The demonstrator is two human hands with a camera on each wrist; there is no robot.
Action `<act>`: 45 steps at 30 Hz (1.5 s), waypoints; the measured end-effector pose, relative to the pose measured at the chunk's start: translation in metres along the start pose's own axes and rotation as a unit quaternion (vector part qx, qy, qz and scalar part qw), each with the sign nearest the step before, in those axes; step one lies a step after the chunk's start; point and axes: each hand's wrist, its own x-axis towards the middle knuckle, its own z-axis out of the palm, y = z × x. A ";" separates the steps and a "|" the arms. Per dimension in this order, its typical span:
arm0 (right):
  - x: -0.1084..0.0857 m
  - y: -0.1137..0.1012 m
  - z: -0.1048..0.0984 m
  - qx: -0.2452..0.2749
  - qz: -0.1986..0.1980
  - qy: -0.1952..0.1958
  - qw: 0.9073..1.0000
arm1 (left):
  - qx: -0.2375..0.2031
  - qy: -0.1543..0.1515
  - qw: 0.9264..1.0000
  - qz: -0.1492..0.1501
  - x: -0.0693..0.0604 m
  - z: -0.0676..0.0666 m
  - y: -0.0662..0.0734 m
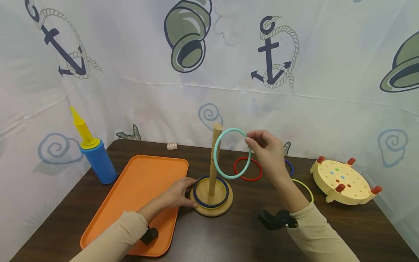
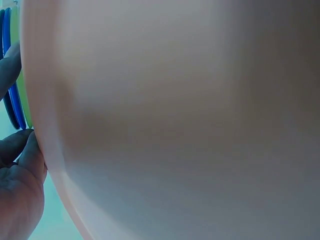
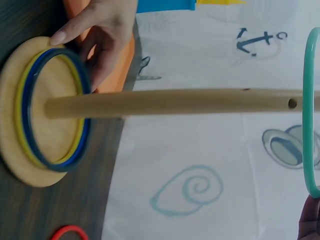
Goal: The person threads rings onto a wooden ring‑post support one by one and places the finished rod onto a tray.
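The wooden stand has a round base (image 1: 212, 213) and an upright post (image 1: 212, 183). Around the foot of the post lie a dark blue ring (image 1: 194, 193) and a yellow ring. My left hand (image 1: 178, 193) grips the left edge of the base, thumb nearer me. My right hand (image 1: 270, 154) pinches a turquoise ring (image 1: 232, 177) by its upper right side, held upright beside the post's upper part. In the right wrist view, the turquoise ring (image 3: 308, 115) overlaps the post near its top; whether it encircles the post, I cannot tell. A pale blurred surface (image 2: 160, 100) fills most of the left wrist view.
An orange tray (image 1: 144, 178) with a black object (image 1: 149, 235) lies left, beside a blue and yellow pump (image 1: 103, 163). Behind and right are red (image 1: 251, 179), blue and yellow-green (image 1: 307, 187) rings, and a cream pegged toy (image 1: 340, 180). A small pale brick (image 1: 171, 146) sits at the back.
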 end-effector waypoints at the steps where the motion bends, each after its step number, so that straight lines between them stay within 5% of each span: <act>1: 0.002 -0.002 0.003 0.004 -0.005 0.000 1.000 | 0.000 0.000 1.000 0.001 0.000 0.000 0.000; 8: 0.012 -0.009 0.019 0.031 -0.032 0.002 0.999 | 0.000 0.002 1.000 0.000 0.000 0.001 -0.002; 27: 0.018 0.001 0.038 0.011 0.014 -0.011 1.000 | -0.012 0.005 1.000 0.001 0.000 0.002 -0.001; 35: 0.000 0.034 0.042 -0.087 0.022 -0.037 0.995 | 0.007 0.012 1.000 0.013 0.002 0.002 -0.003; 45: -0.028 0.085 0.052 -0.192 0.102 -0.076 0.973 | 0.009 0.008 1.000 0.006 0.001 0.002 -0.002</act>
